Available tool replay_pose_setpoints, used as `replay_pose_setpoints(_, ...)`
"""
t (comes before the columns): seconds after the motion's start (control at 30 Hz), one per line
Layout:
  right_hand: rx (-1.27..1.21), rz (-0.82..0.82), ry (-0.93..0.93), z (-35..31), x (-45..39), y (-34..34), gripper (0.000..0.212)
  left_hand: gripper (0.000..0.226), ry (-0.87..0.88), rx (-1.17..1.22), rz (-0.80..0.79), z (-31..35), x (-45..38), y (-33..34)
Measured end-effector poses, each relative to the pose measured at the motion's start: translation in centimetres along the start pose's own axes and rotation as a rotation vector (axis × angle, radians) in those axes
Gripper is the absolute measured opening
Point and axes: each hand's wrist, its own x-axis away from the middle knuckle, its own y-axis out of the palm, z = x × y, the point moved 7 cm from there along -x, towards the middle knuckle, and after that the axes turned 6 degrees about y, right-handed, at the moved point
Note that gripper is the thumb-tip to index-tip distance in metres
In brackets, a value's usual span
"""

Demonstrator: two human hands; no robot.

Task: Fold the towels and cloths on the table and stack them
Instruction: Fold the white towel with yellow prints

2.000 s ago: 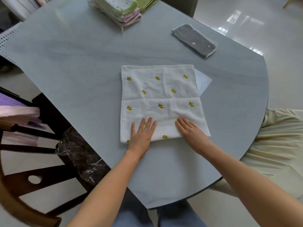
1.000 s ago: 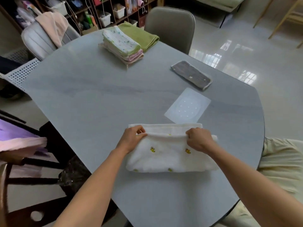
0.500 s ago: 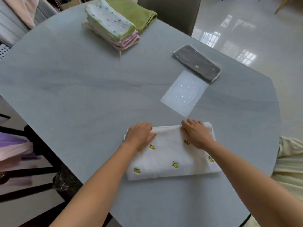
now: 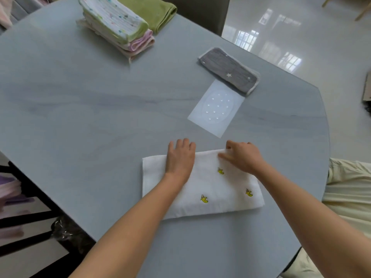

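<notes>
Two hands flat on white banana-print towel (image 4: pixel 202 183), lower ctr of frame: left hand (image 4: pixel 180 157) and right hand (image 4: pixel 244 157) press its far edge, fingers straight, gripping nothing. Step: smoothing the fold. Next, prob. fold sideways again, then carry to stack (image 4: pixel 118 25) upper left.

We see a wide bare stretch of the counter (image 4: pixel 84 109) on the left, between the white towel (image 4: pixel 202 185) near us and the stack of folded cloths (image 4: pixel 118 27) at the far edge. On the right the way is narrower: a pale flat sheet (image 4: pixel 216 109) lies just beyond the towel, and the grey cloth (image 4: pixel 228 71) touches its far end.
</notes>
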Motion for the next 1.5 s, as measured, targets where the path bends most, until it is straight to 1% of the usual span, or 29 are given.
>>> replay_pose_setpoints(0.03,-0.031,0.014,0.025,1.0,0.3,-0.3,0.034,0.04,0.067,0.048,0.101,1.6,0.0,-0.4)
replay_pose_setpoints(0.07,-0.07,0.043,0.043,2.1,0.5,-0.4,0.033,0.044,0.133,0.11,0.158,3.4,-0.1,-0.5)
replay_pose_setpoints(0.1,-0.128,0.071,0.057,3.0,0.5,-0.4,0.031,0.047,0.171,0.168,0.137,4.9,-0.2,-0.1)
replay_pose_setpoints(0.13,-0.222,0.092,0.088,4.0,0.5,-0.3,0.028,0.05,0.185,0.225,0.066,6.3,-0.3,0.8)
replay_pose_setpoints(0.2,-0.464,0.094,0.177,5.8,0.5,0.1,0.021,0.058,0.211,0.194,-0.1,8.2,-0.1,2.8)
replay_pose_setpoints(0.27,-0.608,0.115,0.243,6.8,0.5,0.4,0.018,0.071,0.218,0.104,-0.112,8.4,0.3,3.8)
replay_pose_setpoints(0.33,-0.68,0.164,0.316,7.2,0.3,0.4,0.02,0.079,0.209,0.066,-0.087,7.9,0.5,4.6)
replay_pose_setpoints(0.4,-0.718,0.223,0.372,7.5,0.1,0.5,0.019,0.08,0.174,0.082,-0.08,7.5,0.0,5.0)
replay_pose_setpoints(0.5,-0.748,0.281,0.4,7.3,1.5,1.0,0.022,0.081,0.119,0.128,-0.088,7.5,-0.5,5.0)
replay_pose_setpoints(0.53,-0.745,0.288,0.407,7.2,2.4,1.4,0.024,0.081,0.119,0.136,-0.078,7.6,-0.6,5.0)
replay_pose_setpoints(0.6,-0.66,0.28,0.401,6.7,4.5,2.6,0.026,0.079,0.127,0.157,-0.045,7.7,-0.4,5.1)
replay_pose_setpoints(0.67,-0.575,0.27,0.358,6.3,6.0,3.6,0.026,0.076,0.118,0.16,0.008,7.5,-0.2,5.1)
replay_pose_setpoints(0.77,-0.527,0.266,0.318,6.8,6.8,4.4,0.024,0.071,0.105,0.166,0.054,7.6,0.0,5.0)
replay_pose_setpoints(0.83,-0.45,0.277,0.358,7.7,6.9,4.7,0.029,0.07,0.103,0.172,0.065,7.7,0.0,5.0)
replay_pose_setpoints(0.87,-0.379,0.321,0.367,7.8,7.0,4.6,0.034,0.069,0.104,0.175,0.07,7.8,0.0,5.0)
replay_pose_setpoints(0.9,-0.29,0.394,0.33,7.4,7.2,4.3,0.04,0.068,0.106,0.179,0.074,7.9,0.0,5.0)
replay_pose_setpoints(0.93,-0.209,0.455,0.249,6.2,7.2,4.0,0.044,0.068,0.106,0.185,0.078,7.9,0.1,5.1)
replay_pose_setpoints(0.97,-0.152,0.48,0.141,4.8,6.9,4.0,0.048,0.067,0.107,0.19,0.084,7.9,0.2,5.1)
replay_pose_setpoints(1.0,-0.109,0.471,0.045,3.6,6.4,4.4,0.051,0.066,0.106,0.193,0.092,7.8,0.2,5.1)
replay_pose_setpoints(1.03,-0.093,0.423,-0.018,2.8,5.8,5.0,0.053,0.066,0.104,0.192,0.102,7.8,0.2,5.1)
replay_pose_setpoints(1.07,-0.104,0.369,-0.031,2.5,5.2,5.7,0.055,0.065,0.106,0.191,0.11,7.7,0.2,5.2)
replay_pose_setpoints(1.13,-0.13,0.303,0.021,2.9,4.4,6.8,0.059,0.065,0.117,0.204,0.097,7.8,0.2,5.4)
replay_pose_setpoints(1.23,-0.11,0.298,0.102,3.6,4.0,7.5,0.065,0.068,0.131,0.179,0.041,7.2,-0.5,5.6)
replay_pose_setpoints(1.27,-0.102,0.293,0.13,3.7,3.9,7.6,0.066,0.068,0.095,0.155,0.021,6.3,-0.7,5.6)
replay_pose_setpoints(1.3,-0.083,0.281,0.167,3.9,3.9,7.7,0.068,0.067,0.017,0.136,-0.001,4.9,-0.8,5.6)
replay_pose_setpoints(1.37,-0.035,0.259,0.253,4.2,4.2,7.8,0.072,0.064,-0.238,0.16,-0.024,0.7,0.4,5.8)
replay_pose_setpoints(1.4,-0.024,0.263,0.274,3.8,4.7,7.6,0.073,0.063,-0.343,0.194,-0.002,-1.3,1.8,5.7)
replay_pose_setpoints(1.43,-0.035,0.281,0.246,2.7,5.3,7.0,0.073,0.059,-0.387,0.229,0.055,-3.1,3.3,5.3)
replay_pose_setpoints(1.5,-0.075,0.303,0.03,-1.4,7.0,6.4,0.064,0.046,-0.302,0.26,0.203,-5.0,5.5,4.3)
